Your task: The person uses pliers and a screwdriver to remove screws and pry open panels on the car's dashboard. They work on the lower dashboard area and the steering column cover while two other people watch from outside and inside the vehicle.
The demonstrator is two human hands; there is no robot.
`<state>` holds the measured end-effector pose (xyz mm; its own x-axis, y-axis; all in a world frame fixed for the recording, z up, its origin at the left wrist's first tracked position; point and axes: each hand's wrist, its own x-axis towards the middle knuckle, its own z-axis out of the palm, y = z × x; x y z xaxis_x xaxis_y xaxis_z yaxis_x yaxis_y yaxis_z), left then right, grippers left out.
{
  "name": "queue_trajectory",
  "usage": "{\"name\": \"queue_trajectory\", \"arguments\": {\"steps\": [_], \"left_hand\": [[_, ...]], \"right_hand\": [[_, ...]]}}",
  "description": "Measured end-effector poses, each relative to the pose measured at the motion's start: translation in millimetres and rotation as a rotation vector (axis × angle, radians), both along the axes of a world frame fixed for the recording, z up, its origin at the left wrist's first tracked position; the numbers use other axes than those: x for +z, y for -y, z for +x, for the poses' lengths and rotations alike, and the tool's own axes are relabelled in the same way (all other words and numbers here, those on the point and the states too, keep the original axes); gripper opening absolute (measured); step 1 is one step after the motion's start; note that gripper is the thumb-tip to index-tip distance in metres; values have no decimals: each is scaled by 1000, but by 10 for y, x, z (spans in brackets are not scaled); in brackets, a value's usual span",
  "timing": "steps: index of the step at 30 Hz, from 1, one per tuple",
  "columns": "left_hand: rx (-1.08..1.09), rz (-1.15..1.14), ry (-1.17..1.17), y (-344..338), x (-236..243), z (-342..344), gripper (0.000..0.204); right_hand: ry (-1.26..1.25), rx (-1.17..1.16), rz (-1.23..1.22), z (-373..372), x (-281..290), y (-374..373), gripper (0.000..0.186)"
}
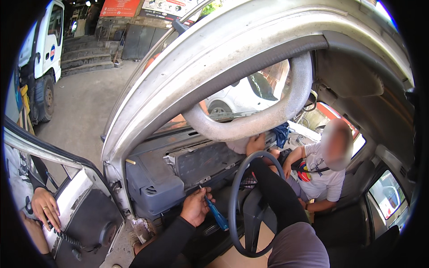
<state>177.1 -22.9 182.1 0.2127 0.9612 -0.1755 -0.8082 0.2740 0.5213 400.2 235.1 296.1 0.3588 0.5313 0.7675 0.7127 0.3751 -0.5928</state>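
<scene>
Low in front of the dashboard, my left hand (pixel 195 208) is closed around a screwdriver (pixel 216 216) with a translucent blue handle, which slants down to the right. Its shaft is mostly hidden by my fingers. My right arm reaches past the steering wheel (pixel 233 201), and my right hand (pixel 255 144) rests by the dashboard top with curled fingers. What they grip cannot be made out; a pale cloth-like thing (pixel 237 145) lies beside them. Between my hands, the grey dashboard (pixel 154 178) has a dark recessed panel (pixel 203 161) with torn, silvery edges.
A thick grey curved bar (pixel 241 129) arches over the dashboard. At right sits a person in a white shirt (pixel 324 172). The open door (pixel 87 219) is at left, with another person's hand (pixel 45 205) by it and a coiled cord (pixel 67 239). A white truck (pixel 49 49) stands outside.
</scene>
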Motion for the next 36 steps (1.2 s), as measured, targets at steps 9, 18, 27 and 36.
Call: {"name": "queue_trajectory", "arguments": {"steps": [9,18,27,36], "left_hand": [[-171,-14,-83,199,284,-96,33],[-270,256,-483,1008,645,-783,38],[269,423,-574,561,1164,-1373,39],[229,440,-707,535,1174,-1384,38]], "right_hand": [[951,761,-210,-95,-74,749,41],[1367,1130,96,-946,17,1286,53],[1123,582,5,-612,-369,1191,70],[1330,1070,60,-914,-71,1313,60]]}}
